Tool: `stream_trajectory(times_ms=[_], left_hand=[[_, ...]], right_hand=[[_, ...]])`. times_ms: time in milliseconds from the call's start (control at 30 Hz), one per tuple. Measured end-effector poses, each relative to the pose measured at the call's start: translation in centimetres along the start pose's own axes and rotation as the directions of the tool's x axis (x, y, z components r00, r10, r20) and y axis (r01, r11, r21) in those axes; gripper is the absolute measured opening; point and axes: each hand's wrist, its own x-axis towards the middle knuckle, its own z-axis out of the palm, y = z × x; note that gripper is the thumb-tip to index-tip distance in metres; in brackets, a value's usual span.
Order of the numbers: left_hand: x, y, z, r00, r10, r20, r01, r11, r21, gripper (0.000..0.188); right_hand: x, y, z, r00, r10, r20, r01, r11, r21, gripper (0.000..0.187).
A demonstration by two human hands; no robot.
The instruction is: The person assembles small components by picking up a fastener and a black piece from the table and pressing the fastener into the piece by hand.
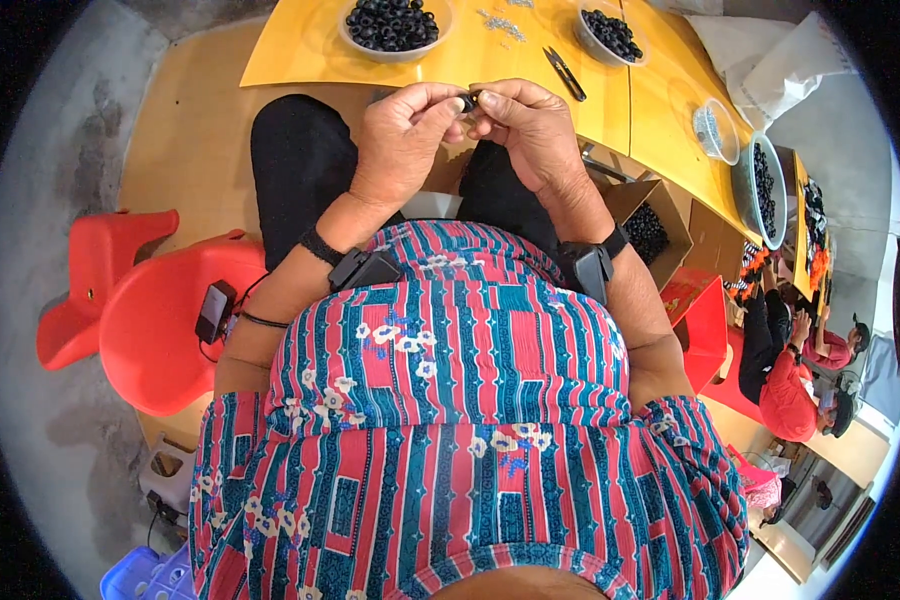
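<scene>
Both my hands meet above my lap, near the front edge of the yellow table (310,60). My left hand (402,140) pinches a small black ring-like part (466,102) between thumb and fingers. From the other side my right hand (532,130) is closed at the same spot, its thumb and forefinger against the part. Whether the right fingers also hold a second tiny piece cannot be made out. Beyond the hands stands a clear bowl (394,57) full of similar black parts. Small silvery metal pieces (503,26) lie loose beside it.
Black thread snips (566,75) lie right of my hands, near another bowl (592,45) of black parts. Farther right are a clear tub (732,150) and a green basin (738,190). A cardboard box (672,250) stands below. Red chairs (160,330) are at left; people sit far right.
</scene>
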Motion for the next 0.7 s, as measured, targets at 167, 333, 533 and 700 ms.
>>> stream_trajectory(times_ms=[167,333,533,700], left_hand=[[0.0,-0.1,0.1,1.0,0.003,-0.01,-0.003,1.0,0.014,0.018],[-0.1,-0.2,0.3,0.999,0.002,-0.045,-0.003,1.0,-0.014,0.016],[-0.1,-0.7,0.3,0.996,0.025,-0.081,-0.024,1.0,0.02,0.016],[-0.2,0.1,0.4,0.998,0.018,-0.059,-0.019,1.0,-0.023,0.015]], right_hand=[[0.3,0.0,-0.6,0.988,0.105,0.114,-0.118,0.986,0.119,0.01],[0.4,0.1,-0.7,0.956,0.207,0.206,-0.246,0.951,0.186,0.015],[0.5,0.3,-0.8,0.887,0.357,0.292,-0.417,0.891,0.178,0.029],[0.6,0.2,-0.7,0.877,0.363,0.315,-0.429,0.886,0.174,0.03]])
